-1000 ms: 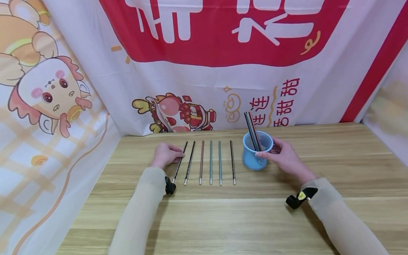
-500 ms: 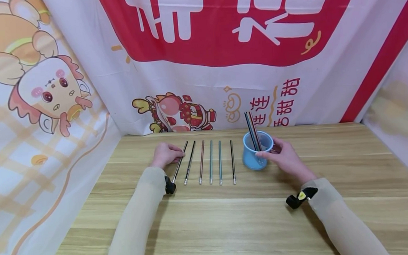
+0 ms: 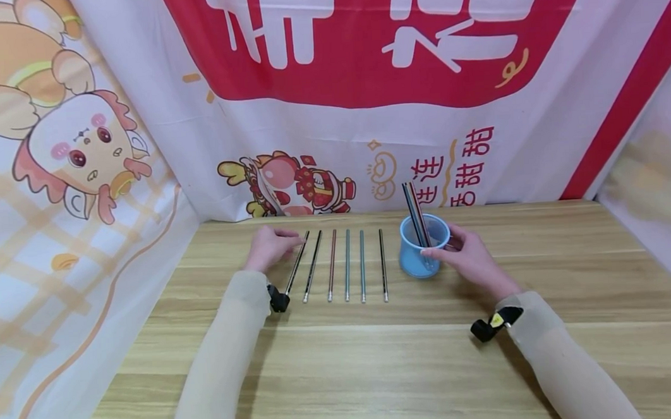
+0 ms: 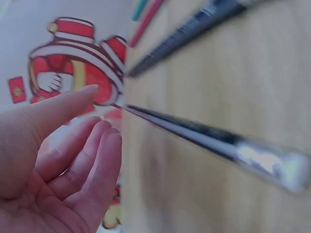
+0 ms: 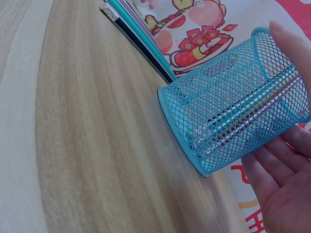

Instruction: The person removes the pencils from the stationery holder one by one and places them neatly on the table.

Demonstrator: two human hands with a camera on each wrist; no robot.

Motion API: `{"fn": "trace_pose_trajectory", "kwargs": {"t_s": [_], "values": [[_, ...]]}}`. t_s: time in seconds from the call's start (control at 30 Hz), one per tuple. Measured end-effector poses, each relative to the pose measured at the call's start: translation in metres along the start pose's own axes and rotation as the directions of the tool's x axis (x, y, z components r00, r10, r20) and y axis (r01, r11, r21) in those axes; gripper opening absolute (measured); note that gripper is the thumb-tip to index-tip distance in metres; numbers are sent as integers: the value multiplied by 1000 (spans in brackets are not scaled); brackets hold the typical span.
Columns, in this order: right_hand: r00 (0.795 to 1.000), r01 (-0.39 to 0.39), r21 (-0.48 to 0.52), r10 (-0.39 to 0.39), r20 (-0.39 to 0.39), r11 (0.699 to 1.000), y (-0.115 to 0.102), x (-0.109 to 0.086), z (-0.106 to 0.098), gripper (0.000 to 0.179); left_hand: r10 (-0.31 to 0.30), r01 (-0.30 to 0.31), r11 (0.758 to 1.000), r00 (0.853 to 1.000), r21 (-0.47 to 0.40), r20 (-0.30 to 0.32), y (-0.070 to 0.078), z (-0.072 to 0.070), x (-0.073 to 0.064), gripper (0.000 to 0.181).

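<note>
My left hand (image 3: 268,248) hovers beside the leftmost black pencil (image 3: 297,265) on the table. In the left wrist view, the thumb and loosely bent fingers are apart, with nothing between them; that pencil (image 4: 194,133) lies free of them. To its right runs a row: another black pencil (image 3: 312,266), a red pencil (image 3: 332,265), two teal pencils (image 3: 347,265) and a black pencil (image 3: 383,265). Their eraser ends point toward me. My right hand (image 3: 469,256) grips the blue mesh pencil cup (image 5: 228,102) from its right side. Several pencils (image 3: 415,208) lean inside the upright cup.
The wooden table (image 3: 344,373) ends at a printed cloth backdrop (image 3: 320,128) behind the pencils. Another printed cloth (image 3: 60,274) hangs along the left side. Each wrist carries a small black camera.
My left hand has come off the leftmost pencil, rising slightly, its fingers parting from it. My right hand and the cup have stayed in place.
</note>
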State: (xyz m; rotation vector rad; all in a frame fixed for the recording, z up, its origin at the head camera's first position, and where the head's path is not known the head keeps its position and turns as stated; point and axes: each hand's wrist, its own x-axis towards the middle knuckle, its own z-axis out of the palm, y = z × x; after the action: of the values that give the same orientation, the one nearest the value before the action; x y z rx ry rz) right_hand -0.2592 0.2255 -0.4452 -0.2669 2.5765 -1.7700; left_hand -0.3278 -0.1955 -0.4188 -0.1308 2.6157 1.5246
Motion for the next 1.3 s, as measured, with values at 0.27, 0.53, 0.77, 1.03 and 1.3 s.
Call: {"fn": "trace_pose_trajectory", "kwargs": {"t_s": [0.27,0.53,0.77,1.03,1.3], "values": [[1000,2,4,-2,5,1000,-2,-1,0,80,156,-156,988,988,8,8,43,9,-8,38],[1000,14,-18,-14,0,1000,0,0,0,78,308,-307,951,951,-39,34,86,50,-22,34],[1000,-4,-13,4,1,1000,-1,0,0,79,355,-353,935,933,-45,64,104,92,-25,36],[1000,2,-12,-2,-3,1000,-1,0,1,79,347,-340,937,934,-87,90,111,131,-22,31],[1000,16,-2,-16,-6,1000,2,1,1,77,324,-313,943,940,-111,106,114,154,-21,32]]}}
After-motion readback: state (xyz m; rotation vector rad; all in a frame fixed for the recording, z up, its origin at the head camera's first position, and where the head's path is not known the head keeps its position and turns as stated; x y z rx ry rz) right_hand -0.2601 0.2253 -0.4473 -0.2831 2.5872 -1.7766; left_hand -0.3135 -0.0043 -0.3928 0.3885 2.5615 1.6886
